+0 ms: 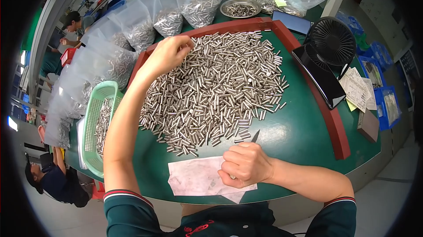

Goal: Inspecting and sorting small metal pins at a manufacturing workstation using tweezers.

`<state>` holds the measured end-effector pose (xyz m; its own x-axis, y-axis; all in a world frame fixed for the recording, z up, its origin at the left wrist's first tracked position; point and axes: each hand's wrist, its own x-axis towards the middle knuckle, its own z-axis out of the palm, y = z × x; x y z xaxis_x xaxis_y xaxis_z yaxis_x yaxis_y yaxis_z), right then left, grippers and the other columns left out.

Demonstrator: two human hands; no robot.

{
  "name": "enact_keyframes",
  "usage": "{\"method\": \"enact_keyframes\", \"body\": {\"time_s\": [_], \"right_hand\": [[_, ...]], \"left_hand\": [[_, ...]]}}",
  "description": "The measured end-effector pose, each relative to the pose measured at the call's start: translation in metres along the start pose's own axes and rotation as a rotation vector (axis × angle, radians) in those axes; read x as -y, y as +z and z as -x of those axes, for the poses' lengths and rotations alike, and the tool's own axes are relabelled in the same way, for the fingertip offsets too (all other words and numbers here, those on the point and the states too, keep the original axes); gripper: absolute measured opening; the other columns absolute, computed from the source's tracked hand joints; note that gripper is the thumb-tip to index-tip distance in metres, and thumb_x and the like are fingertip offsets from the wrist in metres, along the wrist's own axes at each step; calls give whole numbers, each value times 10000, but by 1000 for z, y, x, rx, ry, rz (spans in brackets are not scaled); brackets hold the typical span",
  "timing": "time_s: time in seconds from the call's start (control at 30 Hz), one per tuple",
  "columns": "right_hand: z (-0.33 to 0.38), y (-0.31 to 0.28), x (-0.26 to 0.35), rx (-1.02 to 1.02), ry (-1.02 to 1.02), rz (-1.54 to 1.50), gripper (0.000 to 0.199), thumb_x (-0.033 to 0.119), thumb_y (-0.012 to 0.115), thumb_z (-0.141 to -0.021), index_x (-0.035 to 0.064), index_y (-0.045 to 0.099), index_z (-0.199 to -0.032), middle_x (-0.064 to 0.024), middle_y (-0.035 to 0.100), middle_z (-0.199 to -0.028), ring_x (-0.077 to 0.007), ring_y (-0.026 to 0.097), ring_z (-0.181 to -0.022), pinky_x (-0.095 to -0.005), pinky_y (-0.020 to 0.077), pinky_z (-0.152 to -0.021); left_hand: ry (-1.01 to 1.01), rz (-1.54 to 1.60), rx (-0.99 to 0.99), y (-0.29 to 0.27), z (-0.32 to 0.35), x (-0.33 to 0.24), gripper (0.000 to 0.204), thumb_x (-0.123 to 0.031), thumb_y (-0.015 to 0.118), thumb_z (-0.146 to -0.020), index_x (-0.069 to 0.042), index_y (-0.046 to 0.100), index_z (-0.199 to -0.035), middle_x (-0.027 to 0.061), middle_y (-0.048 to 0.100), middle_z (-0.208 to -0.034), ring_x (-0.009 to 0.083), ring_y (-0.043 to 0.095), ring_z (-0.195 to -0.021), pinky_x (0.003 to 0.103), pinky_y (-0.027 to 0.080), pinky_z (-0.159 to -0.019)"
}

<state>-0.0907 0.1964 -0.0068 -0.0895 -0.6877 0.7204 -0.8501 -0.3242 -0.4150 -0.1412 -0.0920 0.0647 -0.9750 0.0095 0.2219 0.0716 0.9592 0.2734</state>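
Observation:
A broad heap of small silvery metal pins (220,83) covers much of the green tabletop. My left hand (169,54) reaches over the heap's far left edge, fingers curled in toward the thumb; whatever they hold, if anything, is hidden. Near the front edge, my right hand (246,164) is closed in a fist around a dark pointed tool (256,136), whose tip sticks out toward the pins. Under that fist lies a stained pale pink cloth (194,177). A short row of pins (243,130) lies side by side just beyond the tool's tip.
A red-brown raised border (324,109) frames the work area. Left stands a green basket (90,138) of pins; behind are clear bags (167,19) of pins and a metal dish (240,9). A black fan (332,41) and a phone (319,76) sit right. Other people work at left.

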Motion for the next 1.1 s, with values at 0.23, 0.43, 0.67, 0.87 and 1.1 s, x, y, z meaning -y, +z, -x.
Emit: {"method": "enact_keyframes", "body": {"time_s": [0.23, 0.43, 0.67, 0.87, 1.1], "right_hand": [[-1, -2, 1, 40, 12, 26, 266, 129, 617, -633, 98, 383, -511, -9, 347, -540, -147, 402, -458, -280, 303, -397], [-1, -4, -1, 49, 14, 40, 264, 130, 620, -628, 100, 385, -510, -10, 344, -539, -145, 402, -459, -276, 302, -394], [-2, 2, -2, -7, 3, -1, 274, 101, 621, -562, 102, 360, -480, 0, 306, -503, -150, 352, -414, -281, 243, -363], [-2, -2, 1, 89, 8, 51, 243, 134, 622, -617, 103, 407, -507, -5, 346, -532, -148, 392, -459, -269, 305, -406], [-3, 0, 0, 83, 12, 65, 234, 130, 622, -611, 105, 413, -509, -4, 342, -530, -146, 388, -459, -267, 300, -402]], "left_hand": [[-63, -207, 42, 56, -21, 34, 561, -498, 488, -815, -90, 476, -1199, 142, 417, -1233, 354, 406, -1090, 458, 374, -901], [-121, -98, 117, 55, -2, 22, 551, -510, 456, -828, -60, 475, -1145, 183, 458, -1097, 371, 460, -1016, 461, 367, -884], [-35, 14, 120, 29, 52, -25, 209, -234, 464, -869, -40, 488, -945, 142, 478, -871, 320, 496, -861, 406, 390, -749], [61, -45, 66, 13, 93, -59, 170, -121, 577, -778, -41, 504, -909, 130, 455, -865, 315, 451, -818, 409, 392, -722], [25, 99, 297, -26, 103, -65, 257, -146, 633, -750, -20, 573, -966, 120, 531, -910, 295, 529, -820, 365, 433, -726]]}}
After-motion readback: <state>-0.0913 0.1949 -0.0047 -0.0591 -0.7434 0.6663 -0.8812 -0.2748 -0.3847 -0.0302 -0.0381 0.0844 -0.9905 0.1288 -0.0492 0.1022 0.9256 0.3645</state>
